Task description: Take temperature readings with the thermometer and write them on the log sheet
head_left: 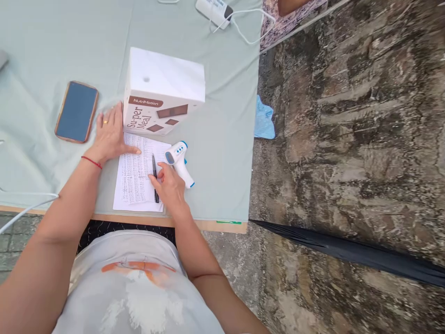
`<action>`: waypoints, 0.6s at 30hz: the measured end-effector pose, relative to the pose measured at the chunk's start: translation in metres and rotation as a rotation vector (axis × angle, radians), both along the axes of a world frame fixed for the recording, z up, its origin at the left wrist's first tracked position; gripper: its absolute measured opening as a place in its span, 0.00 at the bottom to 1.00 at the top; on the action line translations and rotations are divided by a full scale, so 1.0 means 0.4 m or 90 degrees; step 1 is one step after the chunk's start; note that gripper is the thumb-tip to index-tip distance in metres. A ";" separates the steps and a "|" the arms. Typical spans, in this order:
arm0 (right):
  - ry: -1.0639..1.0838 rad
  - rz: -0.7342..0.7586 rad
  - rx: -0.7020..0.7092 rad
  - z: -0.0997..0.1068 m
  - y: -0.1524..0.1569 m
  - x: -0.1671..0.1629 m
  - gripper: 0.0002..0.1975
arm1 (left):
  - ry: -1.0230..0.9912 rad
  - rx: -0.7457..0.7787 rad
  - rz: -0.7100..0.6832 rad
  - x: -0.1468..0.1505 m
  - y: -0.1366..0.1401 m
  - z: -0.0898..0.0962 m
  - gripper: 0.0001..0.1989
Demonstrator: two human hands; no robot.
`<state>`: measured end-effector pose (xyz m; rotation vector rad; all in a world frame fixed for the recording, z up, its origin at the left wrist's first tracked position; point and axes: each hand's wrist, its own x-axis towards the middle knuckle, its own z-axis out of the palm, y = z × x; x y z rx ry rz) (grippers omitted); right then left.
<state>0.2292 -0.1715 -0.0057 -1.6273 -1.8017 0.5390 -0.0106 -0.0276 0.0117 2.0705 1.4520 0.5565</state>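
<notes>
My left hand (108, 132) lies flat with fingers spread. Its fingertips are beside the lower left edge of a white and brown NutriMotion box (163, 111), and its thumb rests on sheets of paper (137, 185) covered in small handwriting or print. On the sheets lies a black pen (154, 163), partly covered by my right hand (170, 188). The right thumb crosses over the pen, with a gap between it and the bent index finger; the other fingers are curled. Just beyond that hand, a white and blue infrared thermometer (180, 162) lies on its side.
A smartphone (76, 112) with a brown edge lies left of my left hand. At the back are a white device (213, 11) and its cable (239, 30). A pale green cloth (222, 185) covers the table. Right of it stands a rough stone wall (347, 153), with blue plastic (264, 118) between them.
</notes>
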 end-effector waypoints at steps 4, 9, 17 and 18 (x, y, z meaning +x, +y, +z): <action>0.164 0.039 -0.009 0.008 0.004 0.017 0.15 | 0.021 -0.025 0.000 0.004 -0.002 0.004 0.80; 0.412 0.057 -0.011 0.011 -0.024 0.038 0.18 | 0.023 -0.047 0.006 0.012 -0.001 0.012 0.82; 0.436 0.028 -0.003 -0.001 -0.056 -0.004 0.33 | 0.019 -0.068 0.014 0.020 -0.002 0.029 0.83; 0.444 0.034 -0.001 -0.002 -0.055 -0.006 0.33 | 0.018 -0.069 0.015 0.020 -0.002 0.030 0.83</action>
